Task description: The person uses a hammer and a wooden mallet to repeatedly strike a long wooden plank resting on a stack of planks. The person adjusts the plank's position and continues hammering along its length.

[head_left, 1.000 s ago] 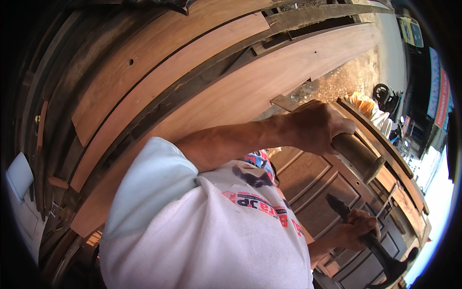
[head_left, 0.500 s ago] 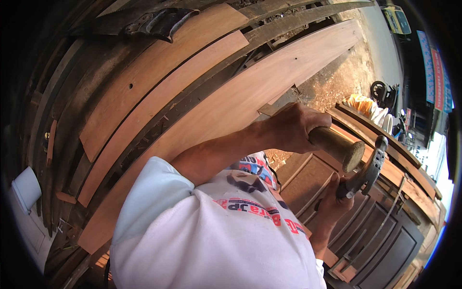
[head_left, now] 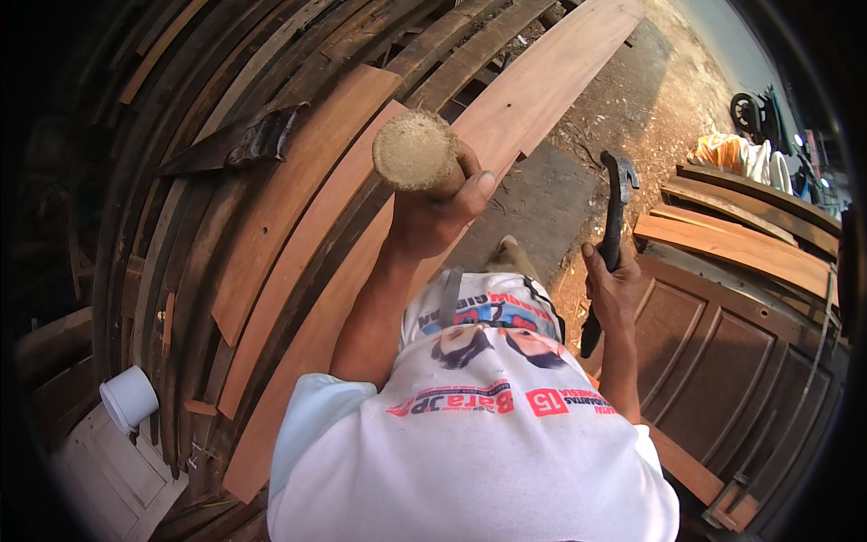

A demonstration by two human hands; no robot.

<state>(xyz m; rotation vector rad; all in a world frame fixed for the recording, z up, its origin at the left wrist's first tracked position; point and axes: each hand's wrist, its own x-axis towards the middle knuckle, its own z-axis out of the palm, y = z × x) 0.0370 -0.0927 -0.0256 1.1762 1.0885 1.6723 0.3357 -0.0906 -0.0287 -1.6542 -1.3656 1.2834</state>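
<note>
My left hand (head_left: 433, 217) is raised over the boards, its fingers wrapped round a thick wooden cylinder (head_left: 415, 152). The cylinder's pale, rough round end faces up and hides some of the fingers. On the right, my right hand (head_left: 614, 287) is closed on the black handle of a claw hammer (head_left: 615, 217). The hammer stands upright, its head above the hand, apart from the cylinder. Long reddish planks (head_left: 316, 194) lie beneath and left of my left hand. A dark handsaw (head_left: 235, 144) rests across their far left.
Brown panelled doors (head_left: 700, 339) and stacked boards (head_left: 741, 244) stand at the right. Dark timbers (head_left: 203, 86) fill the left. A white bucket (head_left: 129, 397) sits by a pale panel (head_left: 117, 461) at lower left. Wood chips litter the ground (head_left: 664, 99). A motorcycle (head_left: 763, 117) is beyond.
My left hand has swung left with the wooden cylinder, away from the hammer. The hammer has moved left and up in my right hand. The view has shifted too.
</note>
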